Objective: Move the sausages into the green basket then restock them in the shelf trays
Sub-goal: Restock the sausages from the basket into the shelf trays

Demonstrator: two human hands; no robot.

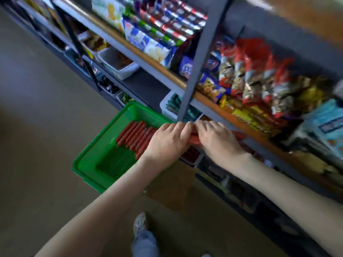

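Note:
A green basket [89,160] sits low in front of the shelf, with several red-brown sausages [133,136] lying side by side in its far half. My left hand [167,141] and my right hand [217,140] meet just right of the basket, both closed around a bunch of sausages [194,139] held between them. More sausages [239,135] stick out past my right hand. Below my hands a white shelf tray [193,162] holds further sausages, mostly hidden by my wrists.
A grey upright post [194,71] of the shelf stands just behind my hands. White trays [128,71] and snack packets [259,80] fill the shelves. A cardboard box [172,186] lies under my arms. My shoe [140,223] is on the beige floor.

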